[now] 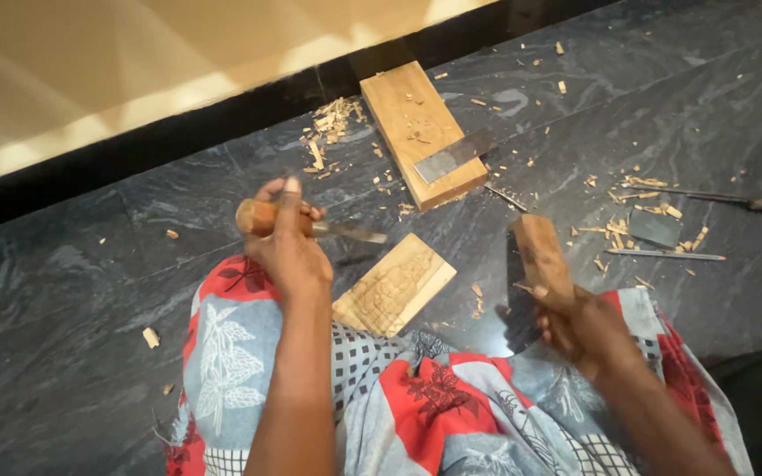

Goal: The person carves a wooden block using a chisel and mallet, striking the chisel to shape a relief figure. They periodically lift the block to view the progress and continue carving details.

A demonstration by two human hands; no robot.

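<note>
left hand [288, 251] gripping chisel [310, 225], right hand [579, 326] gripping mallet [540, 251]. carving [392, 285] on floor [63, 300] btw them, at lap edge. block [421, 132] near wall edge; open floor left.

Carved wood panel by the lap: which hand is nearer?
Left. The left hand, holding a chisel, sits just left of the carved panel. The right hand, holding a wooden mallet, is farther off to its right.
</note>
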